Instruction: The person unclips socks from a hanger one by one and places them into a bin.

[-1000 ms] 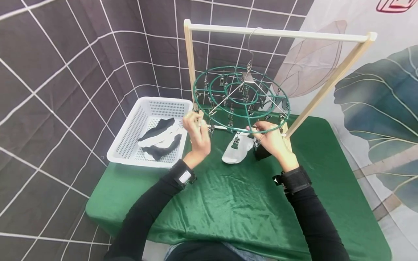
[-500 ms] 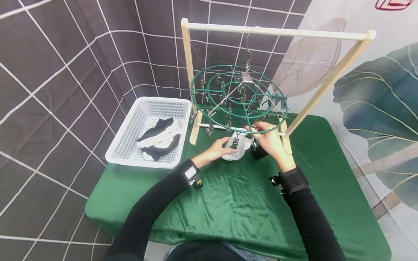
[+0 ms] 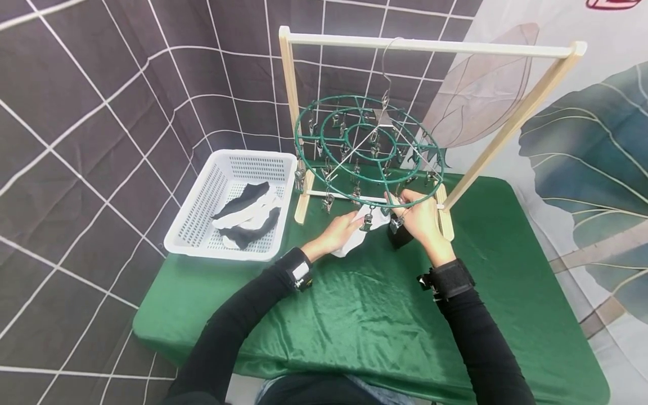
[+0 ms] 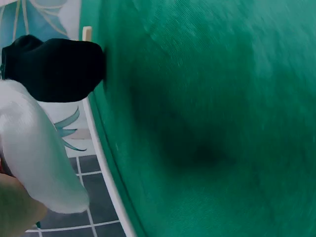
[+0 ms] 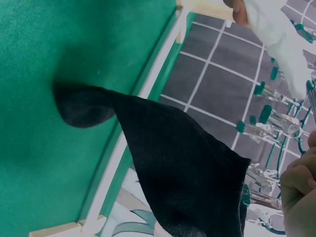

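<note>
A white sock [image 3: 352, 242] slants down to the left under the front rim of a round green clip hanger [image 3: 383, 181]. My left hand [image 3: 338, 235] holds the sock's side, thumb and fingers around it. At the sock's upper end my right hand [image 3: 421, 216], fingers curled, pinches a metal clip [image 5: 312, 96] of the hanger. A black sock [image 5: 177, 158] hangs by its cuff from another clip beside that hand, its toe low over the green cloth. In the left wrist view the white sock [image 4: 39, 148] lies along the left hand [image 4: 17, 207], below the black sock [image 4: 59, 69].
A white plastic basket [image 3: 189, 225] with several dark and white socks stands at the left. The hanger hooks over the white top bar [image 3: 430, 46] of a wooden rack. Several unused clips dangle from its rings. A green cloth [image 3: 354, 315] covers the table.
My left hand has come down from the hanger's left rim, reached right and taken hold of the white sock. The sock's lower end has swung left. The right hand stays nearly in place.
</note>
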Tool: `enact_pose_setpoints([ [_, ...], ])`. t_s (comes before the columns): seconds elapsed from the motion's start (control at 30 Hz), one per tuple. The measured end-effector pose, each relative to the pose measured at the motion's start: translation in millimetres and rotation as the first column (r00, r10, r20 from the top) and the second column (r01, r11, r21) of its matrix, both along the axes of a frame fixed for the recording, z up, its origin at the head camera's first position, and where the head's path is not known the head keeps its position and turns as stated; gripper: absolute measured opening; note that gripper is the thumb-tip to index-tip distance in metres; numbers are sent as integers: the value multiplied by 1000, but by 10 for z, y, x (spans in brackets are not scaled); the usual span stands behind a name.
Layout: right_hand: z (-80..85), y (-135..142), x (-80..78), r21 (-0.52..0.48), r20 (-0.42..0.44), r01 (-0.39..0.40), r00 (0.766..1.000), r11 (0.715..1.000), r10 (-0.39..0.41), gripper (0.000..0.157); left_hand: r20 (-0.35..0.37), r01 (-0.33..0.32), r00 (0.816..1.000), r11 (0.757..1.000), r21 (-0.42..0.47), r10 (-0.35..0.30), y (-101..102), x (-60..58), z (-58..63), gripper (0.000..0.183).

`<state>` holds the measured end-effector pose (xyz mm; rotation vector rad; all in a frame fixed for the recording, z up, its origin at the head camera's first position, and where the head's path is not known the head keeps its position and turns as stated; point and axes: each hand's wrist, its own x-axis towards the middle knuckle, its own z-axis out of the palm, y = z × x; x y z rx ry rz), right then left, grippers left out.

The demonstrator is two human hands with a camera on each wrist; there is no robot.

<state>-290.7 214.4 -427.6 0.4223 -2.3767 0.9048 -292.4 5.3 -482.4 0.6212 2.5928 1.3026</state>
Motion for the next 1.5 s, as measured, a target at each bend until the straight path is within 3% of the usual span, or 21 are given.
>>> enact_pose_setpoints([
  [0.2,-5,-5,-23,-25,-14,-17,1000,1000,17,42,-76,11,997,996,-88,-18,8,15,67,37],
  [0.43,22,0,-33,-49,-24,-46,999,998,45,39,-89,28,995,980,-198,-47,-42,5,183,39],
  [0.63,-5,14,-60,-63,-42,-12,999,998,9,39,-82,95,987,914,-395,-137,-256,38,403,24],
  [0.77,-27,18,-63,-73,-62,-18,998,997,14,38,-49,188,969,850,-491,-242,-469,55,606,22],
  [0.87,-40,17,-55,-83,-74,-27,997,996,21,37,-33,211,960,798,-564,-277,-658,59,766,24],
  [0.93,-45,11,-41,-91,-78,-27,997,995,20,36,-27,186,967,775,-604,-253,-798,47,853,30],
  [1.03,-58,6,-21,-100,-86,-29,996,995,20,37,7,118,990,800,-588,-140,-1044,5,959,41],
  [1.17,-78,8,-18,-105,-111,-43,993,994,32,36,15,32,999,816,-577,-29,-1402,-124,1034,31],
  [1.2,-78,8,-14,-107,-112,-44,993,993,32,36,-1,26,999,802,-597,-33,-1489,-173,1035,28],
  [1.27,-75,7,-4,-108,-109,-46,993,993,34,35,-21,-6,1000,787,-617,-9,-1651,-280,988,23],
  [1.4,-55,3,20,-106,-93,-45,995,993,35,35,-5,-22,1000,784,-620,25,-1919,-489,807,36],
  [1.5,-43,-1,19,-98,-105,-52,994,994,42,36,23,-18,999,799,-602,39,-2055,-600,647,41],
])
